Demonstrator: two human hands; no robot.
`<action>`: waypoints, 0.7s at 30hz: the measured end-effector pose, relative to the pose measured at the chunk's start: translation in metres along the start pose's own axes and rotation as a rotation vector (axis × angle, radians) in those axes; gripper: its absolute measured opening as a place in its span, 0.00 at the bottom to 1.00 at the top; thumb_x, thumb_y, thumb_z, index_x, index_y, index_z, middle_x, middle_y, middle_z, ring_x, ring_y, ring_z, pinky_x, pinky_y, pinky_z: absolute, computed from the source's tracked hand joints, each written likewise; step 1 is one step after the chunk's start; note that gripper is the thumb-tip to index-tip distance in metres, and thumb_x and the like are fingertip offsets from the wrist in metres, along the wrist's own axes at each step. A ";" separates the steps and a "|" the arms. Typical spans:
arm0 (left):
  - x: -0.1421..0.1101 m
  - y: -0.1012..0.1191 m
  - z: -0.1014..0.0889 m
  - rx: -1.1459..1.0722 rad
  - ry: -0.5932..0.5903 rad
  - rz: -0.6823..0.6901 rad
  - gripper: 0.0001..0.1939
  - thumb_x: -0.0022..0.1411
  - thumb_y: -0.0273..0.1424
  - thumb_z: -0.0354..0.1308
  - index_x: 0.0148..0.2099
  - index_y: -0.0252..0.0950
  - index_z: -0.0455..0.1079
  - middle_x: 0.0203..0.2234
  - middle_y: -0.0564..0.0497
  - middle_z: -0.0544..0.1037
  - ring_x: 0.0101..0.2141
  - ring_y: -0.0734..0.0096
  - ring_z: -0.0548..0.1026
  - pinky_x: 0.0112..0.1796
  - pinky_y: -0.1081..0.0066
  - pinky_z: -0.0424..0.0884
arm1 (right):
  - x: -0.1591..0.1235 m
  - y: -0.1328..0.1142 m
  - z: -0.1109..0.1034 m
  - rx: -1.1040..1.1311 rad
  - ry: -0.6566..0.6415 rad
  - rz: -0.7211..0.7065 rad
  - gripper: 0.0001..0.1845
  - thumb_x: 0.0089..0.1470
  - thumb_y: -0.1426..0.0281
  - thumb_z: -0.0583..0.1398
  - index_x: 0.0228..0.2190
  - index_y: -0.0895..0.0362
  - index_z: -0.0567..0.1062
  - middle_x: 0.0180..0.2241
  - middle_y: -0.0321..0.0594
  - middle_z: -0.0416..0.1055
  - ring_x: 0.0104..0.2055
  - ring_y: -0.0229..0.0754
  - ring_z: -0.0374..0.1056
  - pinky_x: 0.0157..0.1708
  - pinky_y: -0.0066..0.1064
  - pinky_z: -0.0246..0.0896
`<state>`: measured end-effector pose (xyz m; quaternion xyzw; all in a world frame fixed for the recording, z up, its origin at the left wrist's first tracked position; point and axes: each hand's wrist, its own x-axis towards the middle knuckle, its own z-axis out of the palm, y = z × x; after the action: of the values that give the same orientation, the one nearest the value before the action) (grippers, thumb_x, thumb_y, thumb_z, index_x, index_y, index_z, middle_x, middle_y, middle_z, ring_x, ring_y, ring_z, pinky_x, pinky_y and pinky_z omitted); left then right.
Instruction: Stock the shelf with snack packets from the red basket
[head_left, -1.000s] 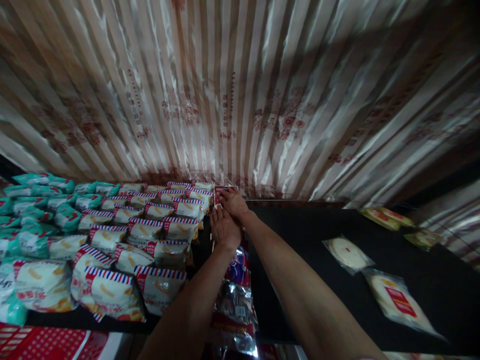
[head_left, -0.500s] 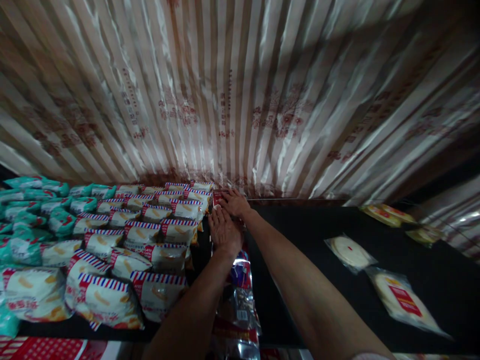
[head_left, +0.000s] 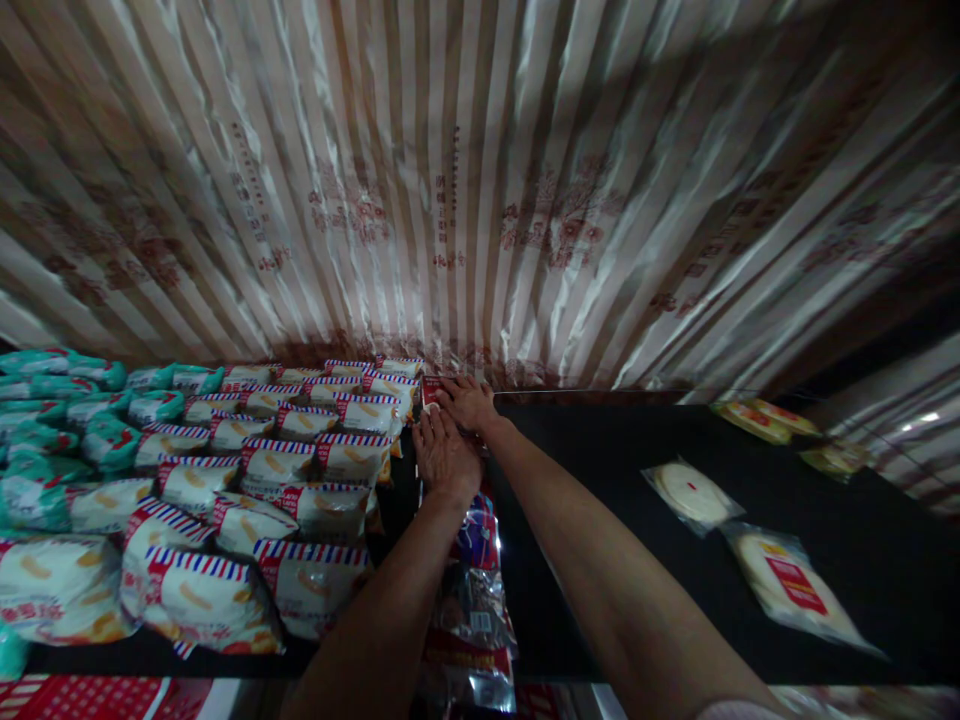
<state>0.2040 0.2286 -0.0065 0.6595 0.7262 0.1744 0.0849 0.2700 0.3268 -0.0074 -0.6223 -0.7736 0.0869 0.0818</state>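
Curtain, one (head_left: 465, 200): striped, pleated, printed with red flowers and lettering, standing behind all the goods we list.

Black shelf, one (head_left: 600, 480): running across in front of the curtain and bearing the goods.

White snack bags, many (head_left: 277, 460): in rows to the left of our hands, with red-and-blue striped edges, packed close together.

Teal bags, many (head_left: 41, 490): at the far left, beside the white snack bags.

Shiny packs, a column (head_left: 480, 600): running from below our hands toward us, partly hidden by our left forearm; we cannot count them.

Basket, one (head_left: 90, 697): red, with openings, cut off at the lower left.

Hands, two: our left hand (head_left: 448, 458) nearer to us, our right hand (head_left: 466, 403) just beyond it, the two close together. Both lie palm down, fingers extended and spread rather than closed; we see neither one clasping anything.

Clear packs, two (head_left: 791, 585): well to the right of our hands, with pale round contents, the nearer one bearing a red label.

Yellow packs, a few (head_left: 757, 420): at the back right.

Red pack, one (head_left: 430, 388): under our hands, at the far end of the column, its far left corner showing past our right fingertips. What lies beneath our palms we cannot tell.
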 end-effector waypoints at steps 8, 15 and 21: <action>-0.001 0.002 -0.006 -0.022 0.071 0.012 0.28 0.59 0.31 0.46 0.60 0.23 0.59 0.60 0.34 0.58 0.61 0.54 0.54 0.60 0.55 0.47 | -0.006 0.009 -0.002 0.210 0.346 -0.001 0.22 0.60 0.64 0.47 0.48 0.57 0.72 0.56 0.49 0.63 0.60 0.48 0.54 0.57 0.44 0.50; -0.004 0.003 -0.016 -0.027 0.061 0.062 0.28 0.58 0.30 0.48 0.59 0.23 0.59 0.60 0.33 0.59 0.62 0.54 0.52 0.61 0.56 0.44 | -0.026 0.026 -0.004 0.338 0.540 0.009 0.19 0.58 0.68 0.48 0.42 0.62 0.75 0.46 0.51 0.72 0.53 0.45 0.64 0.55 0.36 0.56; -0.020 0.018 -0.030 -0.025 0.047 0.104 0.24 0.59 0.26 0.45 0.57 0.25 0.62 0.59 0.37 0.61 0.62 0.55 0.52 0.61 0.57 0.46 | -0.057 0.029 -0.006 0.402 0.568 0.117 0.17 0.54 0.72 0.50 0.39 0.57 0.76 0.43 0.45 0.74 0.49 0.44 0.67 0.53 0.35 0.59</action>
<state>0.2123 0.2058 0.0252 0.6909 0.6906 0.2031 0.0668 0.3111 0.2776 -0.0097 -0.6363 -0.6506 0.0651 0.4094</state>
